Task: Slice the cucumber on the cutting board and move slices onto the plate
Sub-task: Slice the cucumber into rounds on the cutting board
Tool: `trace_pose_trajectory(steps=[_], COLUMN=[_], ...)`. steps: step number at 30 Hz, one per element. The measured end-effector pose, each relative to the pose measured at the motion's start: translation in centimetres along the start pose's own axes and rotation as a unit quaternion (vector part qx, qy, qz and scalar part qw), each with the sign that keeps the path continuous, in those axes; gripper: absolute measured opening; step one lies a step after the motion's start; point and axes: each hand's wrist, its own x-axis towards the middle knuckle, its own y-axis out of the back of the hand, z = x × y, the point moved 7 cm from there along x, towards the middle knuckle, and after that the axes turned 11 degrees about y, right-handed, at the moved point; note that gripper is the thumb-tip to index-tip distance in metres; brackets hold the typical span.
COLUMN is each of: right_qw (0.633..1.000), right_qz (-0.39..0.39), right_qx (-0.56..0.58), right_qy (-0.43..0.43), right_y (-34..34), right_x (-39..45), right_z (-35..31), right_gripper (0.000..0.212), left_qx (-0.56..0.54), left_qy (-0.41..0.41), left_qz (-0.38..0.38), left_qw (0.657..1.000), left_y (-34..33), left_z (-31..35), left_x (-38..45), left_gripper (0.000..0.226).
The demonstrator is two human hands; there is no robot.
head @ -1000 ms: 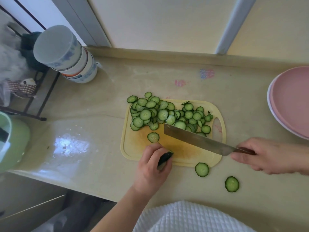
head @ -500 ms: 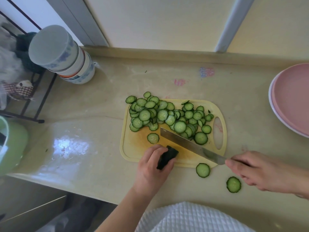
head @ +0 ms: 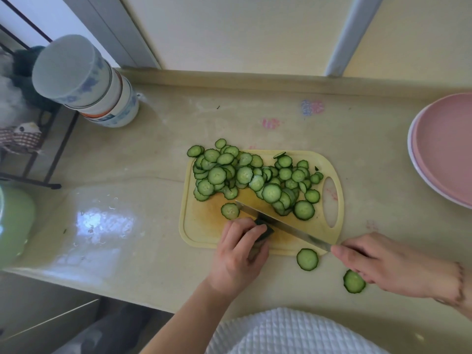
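Pink plate [head: 444, 149] sits well right of board [head: 201, 233]; left hand [head: 237, 256] grips cucumber stub [head: 264, 229], right hand [head: 388, 264] knife [head: 283, 226].

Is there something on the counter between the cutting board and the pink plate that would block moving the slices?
Nothing visible does. Between the cutting board and the pink plate there is only bare counter with faint coloured marks. The stray slices lie near the front edge.

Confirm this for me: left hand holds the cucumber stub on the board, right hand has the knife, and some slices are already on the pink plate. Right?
Not quite. The head view shows the pink plate bare; the slices are piled on the cutting board, with two on the counter. The left hand does hold the cucumber stub, and the right hand the knife.
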Motion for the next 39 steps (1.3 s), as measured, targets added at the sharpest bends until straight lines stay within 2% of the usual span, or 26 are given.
trace_pose_trajectory(steps=[14,27,33,39], right_qw=[0.999,0.999,0.999,0.999], right_qz=[0.035,0.04,0.037,0.027], right_qx=[-0.008,-0.02,-0.012,-0.041], right_qy=[0.037,0.023,0.01,0.018], right_y=[0.0,-0.7,-1.2,-2.2], right_x=[-2.0,-1.9,-1.6,0.5], right_z=[-2.1,-1.9,-2.0,-1.7], right_gripper=[0.074,0.078,0.066,0.063], left_qx=[0.002,-0.007,-0.009,-0.01], left_qy=[0.017,0.036,0.033,0.026], left_qz=[0.038,0.046,0.043,0.038], left_qw=[0.999,0.998,0.998,0.999], left_y=[0.1,0.2,0.0,-0.1], left_z=[-0.2,-0.5,-0.5,-0.4], left_x=[0.6,0.5,0.5,0.5], left_gripper=[0.027,0.025,0.022,0.015])
